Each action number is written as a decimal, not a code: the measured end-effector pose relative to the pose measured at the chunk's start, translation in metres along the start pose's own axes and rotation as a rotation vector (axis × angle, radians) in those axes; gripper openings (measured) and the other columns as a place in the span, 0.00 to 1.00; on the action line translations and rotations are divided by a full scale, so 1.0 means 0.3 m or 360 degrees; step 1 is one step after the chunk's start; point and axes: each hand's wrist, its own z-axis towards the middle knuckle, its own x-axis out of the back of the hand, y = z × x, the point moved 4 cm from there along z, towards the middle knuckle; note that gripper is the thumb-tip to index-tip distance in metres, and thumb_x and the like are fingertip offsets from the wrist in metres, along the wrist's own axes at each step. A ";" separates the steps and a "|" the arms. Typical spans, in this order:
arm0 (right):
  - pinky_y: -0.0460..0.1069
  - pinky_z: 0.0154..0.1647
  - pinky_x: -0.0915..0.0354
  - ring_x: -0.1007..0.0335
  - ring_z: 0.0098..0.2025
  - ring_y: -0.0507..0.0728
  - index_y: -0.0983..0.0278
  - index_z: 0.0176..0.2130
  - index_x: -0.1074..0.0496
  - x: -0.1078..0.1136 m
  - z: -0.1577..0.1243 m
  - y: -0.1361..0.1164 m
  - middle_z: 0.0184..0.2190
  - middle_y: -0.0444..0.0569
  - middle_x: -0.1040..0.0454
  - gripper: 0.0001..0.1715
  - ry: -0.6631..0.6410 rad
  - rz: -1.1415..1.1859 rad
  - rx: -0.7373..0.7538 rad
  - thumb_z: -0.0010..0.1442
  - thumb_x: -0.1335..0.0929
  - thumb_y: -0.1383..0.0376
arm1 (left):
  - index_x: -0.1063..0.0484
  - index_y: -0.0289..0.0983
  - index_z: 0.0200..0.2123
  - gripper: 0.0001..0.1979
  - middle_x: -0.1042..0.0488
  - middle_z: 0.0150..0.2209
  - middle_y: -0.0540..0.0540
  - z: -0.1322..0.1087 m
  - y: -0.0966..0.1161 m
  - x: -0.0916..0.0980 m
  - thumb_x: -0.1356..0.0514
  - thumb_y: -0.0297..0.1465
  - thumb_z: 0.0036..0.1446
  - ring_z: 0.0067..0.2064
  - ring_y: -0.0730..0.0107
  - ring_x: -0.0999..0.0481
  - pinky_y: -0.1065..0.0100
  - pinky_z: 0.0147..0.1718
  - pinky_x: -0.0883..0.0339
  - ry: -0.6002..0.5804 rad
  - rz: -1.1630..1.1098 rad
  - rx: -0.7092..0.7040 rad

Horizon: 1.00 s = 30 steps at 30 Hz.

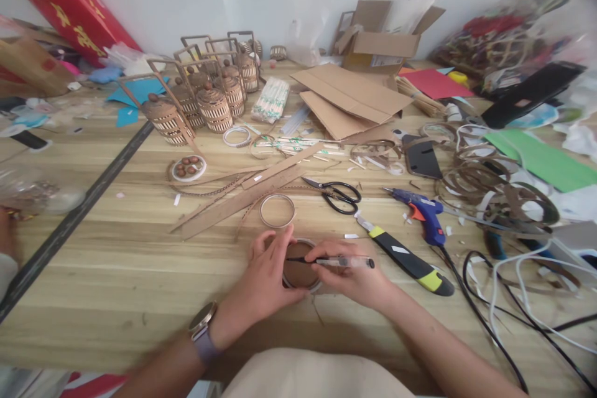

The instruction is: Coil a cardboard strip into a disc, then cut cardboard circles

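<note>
My left hand [267,267] is closed about the side of a pale ring [313,289], its thumb along the near edge and its fingers at the far left. Inside the ring shows a flat brown surface [301,277], which looks like cardboard. Pinched in my right hand [357,283] is a clear-barrelled pen [344,262], its dark tip over that brown surface. Whether the tip touches cannot be made out. Just beyond my fingers lies a second thin ring [277,211]. Black-handled scissors [340,196] and a yellow-and-black utility knife [410,260] lie to the right.
A blue glue gun [426,214] trails its cord on the right, near coiled brown strips [499,189]. Flat brown strips [242,205] lie ahead. Several small slatted lanterns [213,109] stand at the back left, with cardboard sheets [354,96] farther right. Another person's arm [7,242] shows at far left.
</note>
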 end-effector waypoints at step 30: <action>0.47 0.25 0.41 0.31 0.23 0.54 0.61 0.33 0.29 0.128 -0.023 -0.151 0.22 0.43 0.26 0.09 0.0083 -0.0637 -0.0129 0.62 0.38 0.65 | 0.55 0.39 0.72 0.57 0.30 0.60 0.37 -0.001 0.018 0.016 0.26 0.37 0.46 0.64 0.39 0.43 0.40 0.63 0.49 -0.0018 -0.0030 0.0010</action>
